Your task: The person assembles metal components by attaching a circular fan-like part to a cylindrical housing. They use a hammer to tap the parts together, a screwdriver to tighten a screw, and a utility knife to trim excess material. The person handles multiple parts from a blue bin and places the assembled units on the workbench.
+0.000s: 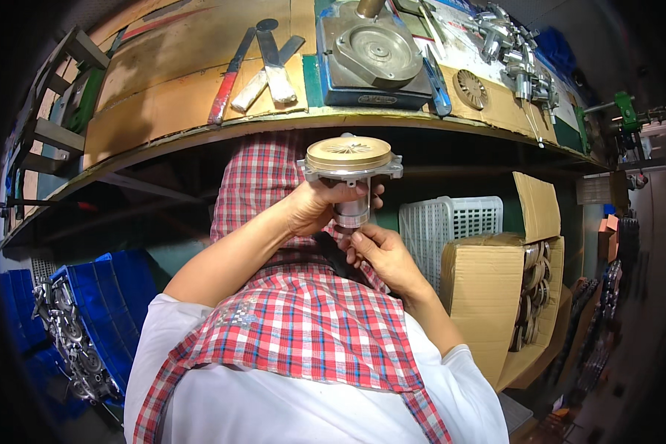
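Both hands are raised in front of the chest, forearms bent and coming together from the lower edge. Left hand [320,207] is closed around the grey cylindrical body of a metal motor part [350,169], holding it upright with its brass-coloured round disc on top. Right hand [381,251] is just under it, its fingertips [357,238] pinched at the lower end of the cylinder; what they pinch is too small to make out.

A red checked apron [303,325] covers the lap below the hands and hides what lies beneath.

Above the hands runs the edge of a workbench [200,133], with a grey round press fixture [374,55] and some flat hand tools [263,70] on it.

To the right of the right hand stands an open cardboard box [481,296] with round metal parts stacked inside, only partly visible, and behind it a white plastic basket [451,222] whose content cannot be seen. Far to the left of the left hand, a blue crate [118,296] holds grey metal pieces, cut off by the dark rim.
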Tool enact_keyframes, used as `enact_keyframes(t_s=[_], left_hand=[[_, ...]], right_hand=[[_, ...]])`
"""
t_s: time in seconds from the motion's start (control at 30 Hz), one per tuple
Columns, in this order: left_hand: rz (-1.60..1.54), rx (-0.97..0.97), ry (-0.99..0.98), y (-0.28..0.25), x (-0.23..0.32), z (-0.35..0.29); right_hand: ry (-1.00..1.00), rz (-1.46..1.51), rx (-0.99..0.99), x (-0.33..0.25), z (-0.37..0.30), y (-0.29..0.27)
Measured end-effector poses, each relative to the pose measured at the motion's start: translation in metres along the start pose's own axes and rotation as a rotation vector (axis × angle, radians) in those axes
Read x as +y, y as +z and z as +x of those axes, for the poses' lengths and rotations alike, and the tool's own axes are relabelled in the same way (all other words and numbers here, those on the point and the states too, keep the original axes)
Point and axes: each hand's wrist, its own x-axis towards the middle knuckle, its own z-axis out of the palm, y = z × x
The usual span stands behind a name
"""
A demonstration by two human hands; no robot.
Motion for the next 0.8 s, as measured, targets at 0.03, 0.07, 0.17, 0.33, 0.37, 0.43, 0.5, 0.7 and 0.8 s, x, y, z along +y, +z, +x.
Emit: enact_keyframes(t_s=[0.03, 0.07, 0.17, 0.33, 0.37, 0.43, 0.5, 0.7, 0.8], left_hand=[[-0.031, -0.016, -0.027, -0.001, -0.003, 0.0], [-0.063, -0.033, -0.054, -0.002, -0.006, -0.001], [-0.077, -0.076, -0.068, -0.006, -0.014, -0.001], [-0.097, -0.105, -0.051, -0.011, -0.015, -0.005], [-0.1, -0.107, -0.043, -0.014, -0.017, -0.005], [-0.133, -0.12, -0.029, -0.019, -0.019, -0.004], [-0.161, -0.108, -0.032, -0.02, -0.02, -0.006], [-0.232, -0.099, -0.076, -0.025, -0.022, -0.006], [-0.215, -0.109, -0.053, -0.025, -0.024, -0.007]], right_hand=[[0.03, 0.068, -0.011, 0.0, -0.001, 0.002], [0.06, 0.136, -0.022, 0.001, -0.002, 0.003], [0.15, 0.34, 0.0, 0.003, -0.004, 0.005], [0.176, 0.701, 0.053, 0.016, 0.001, 0.01], [0.146, 0.698, 0.042, 0.021, 0.002, 0.011], [0.09, 0.69, 0.017, 0.029, 0.005, 0.012], [0.082, 0.664, -0.01, 0.03, 0.005, 0.011], [0.145, 0.556, 0.01, 0.028, 0.006, 0.011], [0.191, 0.577, 0.06, 0.021, 0.005, 0.014]])
